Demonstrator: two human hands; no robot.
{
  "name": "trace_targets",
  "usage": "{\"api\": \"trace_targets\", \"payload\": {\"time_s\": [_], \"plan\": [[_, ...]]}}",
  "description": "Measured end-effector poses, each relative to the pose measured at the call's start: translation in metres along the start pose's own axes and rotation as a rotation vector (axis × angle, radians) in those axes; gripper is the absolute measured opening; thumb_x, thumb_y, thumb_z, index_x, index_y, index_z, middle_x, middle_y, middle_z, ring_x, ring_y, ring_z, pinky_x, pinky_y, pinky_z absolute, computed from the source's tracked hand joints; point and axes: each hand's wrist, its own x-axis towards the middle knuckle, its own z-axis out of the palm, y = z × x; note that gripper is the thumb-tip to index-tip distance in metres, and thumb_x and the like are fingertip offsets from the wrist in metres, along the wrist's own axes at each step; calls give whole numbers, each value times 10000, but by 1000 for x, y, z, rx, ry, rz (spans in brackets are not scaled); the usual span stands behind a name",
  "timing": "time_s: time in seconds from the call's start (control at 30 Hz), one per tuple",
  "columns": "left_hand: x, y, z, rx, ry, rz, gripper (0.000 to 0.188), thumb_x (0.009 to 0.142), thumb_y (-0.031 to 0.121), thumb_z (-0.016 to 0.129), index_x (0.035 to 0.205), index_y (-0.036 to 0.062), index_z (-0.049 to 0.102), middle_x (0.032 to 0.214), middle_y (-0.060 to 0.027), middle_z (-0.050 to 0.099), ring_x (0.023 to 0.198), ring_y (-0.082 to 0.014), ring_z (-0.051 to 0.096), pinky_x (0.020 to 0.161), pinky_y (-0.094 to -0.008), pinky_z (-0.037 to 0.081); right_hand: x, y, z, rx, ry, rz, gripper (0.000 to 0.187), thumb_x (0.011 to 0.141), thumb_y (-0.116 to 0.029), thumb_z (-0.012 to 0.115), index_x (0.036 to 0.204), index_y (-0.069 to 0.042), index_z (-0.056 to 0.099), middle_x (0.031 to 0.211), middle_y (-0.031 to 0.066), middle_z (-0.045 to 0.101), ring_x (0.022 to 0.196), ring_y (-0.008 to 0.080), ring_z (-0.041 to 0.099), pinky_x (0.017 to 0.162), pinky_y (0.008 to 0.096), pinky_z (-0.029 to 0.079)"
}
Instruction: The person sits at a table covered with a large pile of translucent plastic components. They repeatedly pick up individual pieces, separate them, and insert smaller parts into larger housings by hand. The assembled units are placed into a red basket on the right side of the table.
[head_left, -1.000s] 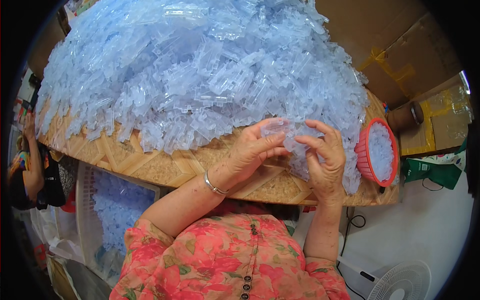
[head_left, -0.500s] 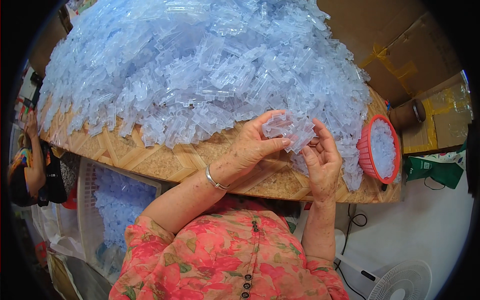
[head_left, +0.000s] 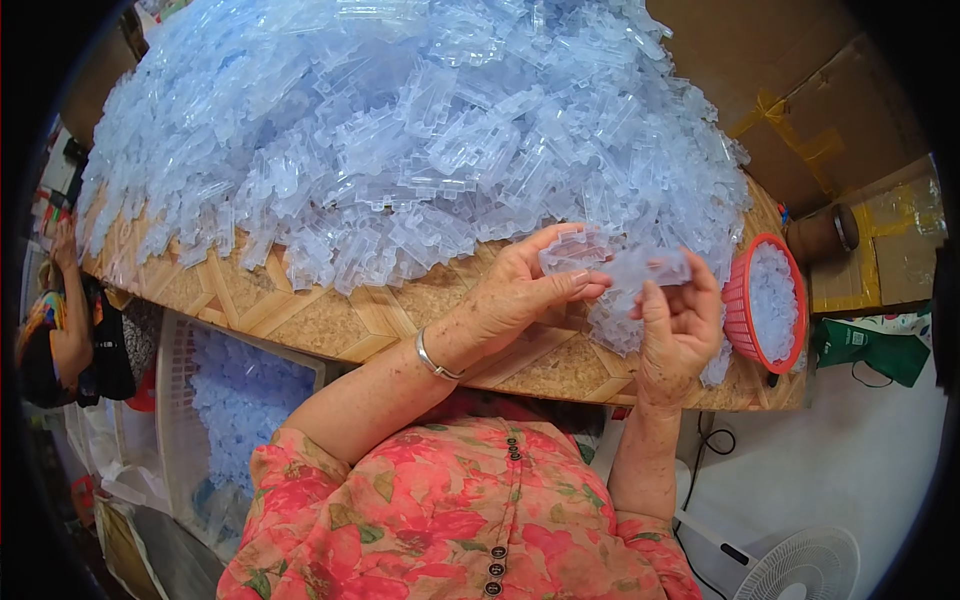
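Note:
My left hand (head_left: 525, 285) pinches a few clear plastic pieces (head_left: 572, 252) between thumb and fingers, just above the table's near edge. Close by on its right, my right hand (head_left: 682, 335) grips a clear plastic piece (head_left: 650, 268) with thumb and fingertips; that piece is blurred by motion. Beyond both hands rises a big pile of thin, bluish-clear plastic pieces (head_left: 400, 150), spread over the wood-patterned table (head_left: 300, 310). More loose clear pieces (head_left: 618, 328) lie on the table beneath the hands.
A red plastic basket (head_left: 738, 305) with small clear pieces stands at the table's right edge. Below left is a white crate (head_left: 178, 400) of bluish pieces. Cardboard boxes (head_left: 850, 120), a brown jar (head_left: 822, 234), a green bag (head_left: 872, 352) and a white fan (head_left: 808, 565) are at right. Another person's arm (head_left: 70, 310) shows at left.
My right hand has moved right and slightly away from my left, with a clear plastic piece in its fingers. The left hand has shifted slightly right, still holding pieces.

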Motion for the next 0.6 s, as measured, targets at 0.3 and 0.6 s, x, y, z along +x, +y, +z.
{"api": "trace_targets", "payload": {"time_s": [0.3,0.6], "plan": [[5,-6,0,-224,-184,122,619,1056,260,539,1583,75,272,1468,-120,487,1287,-210,526,1088,-399,445,0,11,18,-697,-188,-660,422,666,18,797,1062,-85,695,1109,102,655,960,291,649,791,363,559],[-3,-3,7,-73,-201,164,620,1067,286,506,1588,56,259,1412,-72,509,1274,-184,514,1082,-390,438,1,-3,17,-696,-202,-548,532,648,-110,883,1123,-100,644,1314,152,597,1119,312,601,905,421,520]]}}
